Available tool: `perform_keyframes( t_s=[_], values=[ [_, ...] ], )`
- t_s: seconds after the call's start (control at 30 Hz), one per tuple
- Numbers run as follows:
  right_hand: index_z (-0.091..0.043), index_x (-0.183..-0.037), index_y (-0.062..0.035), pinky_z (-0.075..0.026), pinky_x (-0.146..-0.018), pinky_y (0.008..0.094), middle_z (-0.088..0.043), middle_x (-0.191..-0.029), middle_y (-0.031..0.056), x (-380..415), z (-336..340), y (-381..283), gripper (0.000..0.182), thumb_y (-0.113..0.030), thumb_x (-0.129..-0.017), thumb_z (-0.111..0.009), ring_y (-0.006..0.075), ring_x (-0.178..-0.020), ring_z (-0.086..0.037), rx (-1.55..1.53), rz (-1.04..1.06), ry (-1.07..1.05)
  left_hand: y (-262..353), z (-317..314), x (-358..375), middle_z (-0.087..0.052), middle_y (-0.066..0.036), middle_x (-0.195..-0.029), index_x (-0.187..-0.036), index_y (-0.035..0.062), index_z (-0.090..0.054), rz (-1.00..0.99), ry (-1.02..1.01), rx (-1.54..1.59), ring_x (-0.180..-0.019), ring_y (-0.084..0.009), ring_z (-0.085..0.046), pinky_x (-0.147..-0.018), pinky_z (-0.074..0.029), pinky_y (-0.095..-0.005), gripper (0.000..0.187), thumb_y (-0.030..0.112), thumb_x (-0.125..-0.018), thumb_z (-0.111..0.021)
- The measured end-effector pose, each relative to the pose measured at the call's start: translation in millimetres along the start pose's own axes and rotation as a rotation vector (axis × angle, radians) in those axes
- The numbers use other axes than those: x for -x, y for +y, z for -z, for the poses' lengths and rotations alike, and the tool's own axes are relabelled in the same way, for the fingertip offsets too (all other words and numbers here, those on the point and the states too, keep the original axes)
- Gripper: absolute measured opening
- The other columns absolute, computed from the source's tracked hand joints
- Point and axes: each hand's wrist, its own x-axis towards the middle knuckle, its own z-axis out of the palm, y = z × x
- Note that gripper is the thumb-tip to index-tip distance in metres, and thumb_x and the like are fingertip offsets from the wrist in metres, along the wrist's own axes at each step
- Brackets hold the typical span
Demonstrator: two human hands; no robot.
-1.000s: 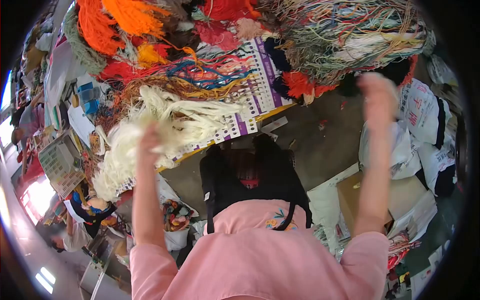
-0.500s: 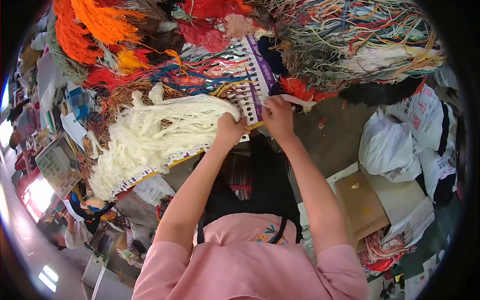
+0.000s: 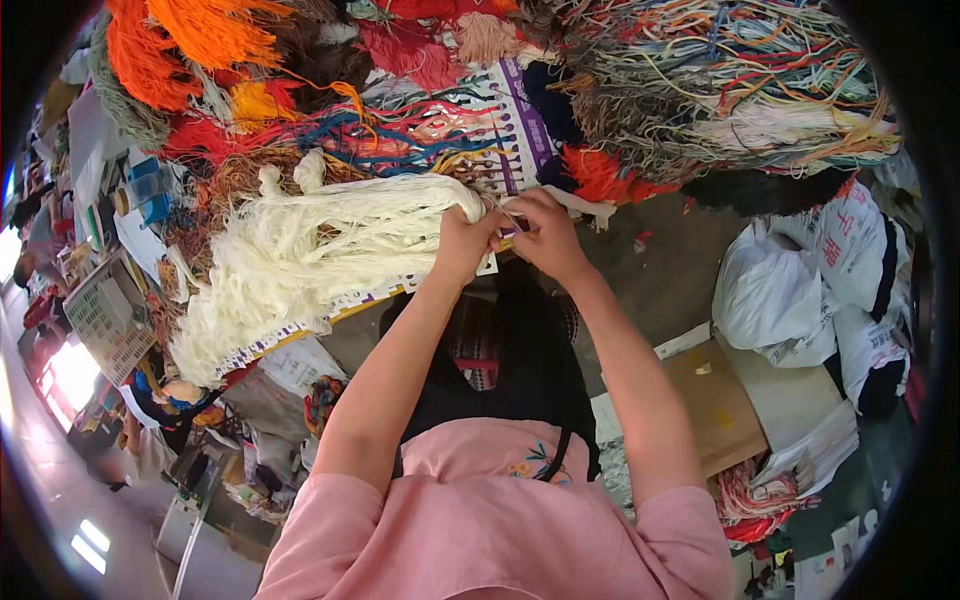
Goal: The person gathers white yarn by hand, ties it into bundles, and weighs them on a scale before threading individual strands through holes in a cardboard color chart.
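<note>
A thick bundle of cream yarn [image 3: 320,235] lies across the work surface, its looped end at my left hand [image 3: 464,245]. The fingers of that hand are closed around the end of the bundle. Close beside it, my right hand [image 3: 548,238] is closed in a pinch, fingertips nearly meeting the left ones. Whatever it pinches is too small to name. Under and beyond both hands runs a white card with a purple strip and a row of holes [image 3: 528,130], with coloured threads tied through several holes. Its near end is partly covered by my hands.
Orange yarn [image 3: 215,45] and red yarn [image 3: 410,55] lie at the back left. A heap of mixed strands [image 3: 730,90] fills the back right. White plastic bags [image 3: 775,290] and a brown cardboard box [image 3: 710,405] stand on the floor to the right.
My right hand has moved left from the card's edge to my left hand, its fingers now pinched. My left hand stays at the cream yarn's end.
</note>
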Motion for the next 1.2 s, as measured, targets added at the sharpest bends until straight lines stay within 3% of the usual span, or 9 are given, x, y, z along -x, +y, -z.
perform_keyframes(
  t_s=[0.2,0.3,0.6,0.73,0.83,0.9,1.0,1.1,1.2],
  values=[
    [-0.050,-0.081,-0.0036,-0.041,-0.059,0.0304,-0.047,-0.080,0.0093,-5.4,3.4,-5.2,0.027,-0.005,-0.054,-0.054,0.0252,-0.069,-0.049,-0.008,-0.085,-0.003,10.2,6.6,-4.0,-0.049,-0.004,-0.050,-0.065,-0.0007,-0.053,0.029,-0.006,-0.124,-0.041,-0.0080,-0.045,-0.036,-0.032,-0.0185,0.005,0.004,-0.065,-0.053],
    [-0.050,-0.081,-0.0035,-0.041,-0.060,0.0312,-0.048,-0.080,0.0088,-3.7,4.4,-5.4,0.028,-0.006,-0.054,-0.055,0.0255,-0.069,-0.049,-0.012,-0.117,-0.008,17.4,38.0,-0.5,-0.050,-0.004,-0.054,-0.068,-0.0010,-0.052,0.145,0.039,0.140,-0.039,-0.0076,-0.041,-0.036,-0.031,-0.0179,0.008,0.004,-0.062,-0.055],
    [-0.045,-0.086,-0.0041,-0.040,-0.063,0.0322,-0.044,-0.085,0.0098,-0.7,4.9,-5.0,0.030,-0.012,-0.060,-0.058,0.0267,-0.077,-0.047,0.134,0.055,-0.042,12.1,40.7,4.0,-0.049,-0.003,-0.060,-0.075,0.0011,-0.052,0.230,0.028,0.163,-0.039,-0.0059,-0.036,-0.037,-0.028,-0.0182,0.011,0.009,-0.071,-0.058],
    [-0.039,-0.094,-0.0053,-0.040,-0.066,0.0356,-0.041,-0.093,0.0122,0.5,7.5,0.8,0.032,-0.015,-0.067,-0.054,0.0301,-0.083,-0.046,0.161,0.076,-0.089,26.2,51.8,34.2,-0.051,-0.006,-0.083,-0.095,-0.0008,-0.045,0.230,-0.321,0.802,-0.040,-0.0010,-0.033,-0.038,-0.027,-0.0134,0.019,0.004,-0.076,-0.045],
    [-0.038,-0.096,-0.0056,-0.040,-0.066,0.0365,-0.042,-0.093,0.0130,1.4,5.0,3.9,0.032,-0.010,-0.068,-0.050,0.0311,-0.084,-0.046,0.175,0.065,-0.037,26.7,61.4,38.2,-0.053,-0.005,-0.083,-0.105,0.0006,-0.040,0.200,-0.462,0.900,-0.037,0.0005,-0.030,-0.035,-0.025,-0.0132,0.028,0.004,-0.078,-0.040],
    [-0.037,-0.097,-0.0057,-0.039,-0.066,0.0367,-0.044,-0.092,0.0136,-0.6,3.0,5.9,0.032,-0.008,-0.067,-0.049,0.0317,-0.084,-0.046,0.211,0.068,-0.022,19.5,54.5,27.0,-0.053,-0.002,-0.070,-0.106,0.0048,-0.043,0.311,-0.464,0.656,-0.034,-0.0012,-0.029,-0.033,-0.023,-0.0146,0.031,0.003,-0.075,-0.041],
    [-0.035,-0.096,-0.0055,-0.041,-0.059,0.0324,-0.049,-0.081,0.0128,-4.5,6.4,2.7,0.031,-0.004,-0.067,-0.047,0.0294,-0.072,-0.052,0.202,0.027,-0.013,26.7,17.3,8.8,-0.051,-0.003,-0.061,-0.099,0.0034,-0.047,0.131,-0.314,-0.229,-0.037,-0.0075,-0.039,-0.034,-0.029,-0.0178,0.029,0.008,-0.071,-0.046],
    [-0.037,-0.095,-0.0056,-0.039,-0.040,0.0257,-0.051,-0.068,0.0084,-13.5,31.7,-34.0,0.031,-0.006,-0.066,-0.049,0.0126,-0.042,-0.048,-0.121,-0.557,-0.461,10.8,3.7,-6.7,-0.052,-0.009,-0.060,-0.084,0.0014,-0.053,0.028,-0.275,-0.633,-0.047,-0.0129,-0.052,-0.040,-0.039,-0.0246,0.021,0.013,-0.067,-0.052],
    [-0.042,-0.095,-0.0057,-0.034,-0.038,0.0199,-0.050,-0.067,0.0047,-34.5,77.8,-86.8,0.030,-0.006,-0.066,-0.050,0.0082,-0.041,-0.045,-0.516,-0.614,-0.628,-21.4,11.2,-27.5,-0.053,-0.015,-0.063,-0.082,0.0008,-0.053,-0.264,-0.155,-0.805,-0.048,-0.0217,-0.053,-0.042,-0.040,-0.0299,0.023,0.017,-0.066,-0.053]
  ],
)
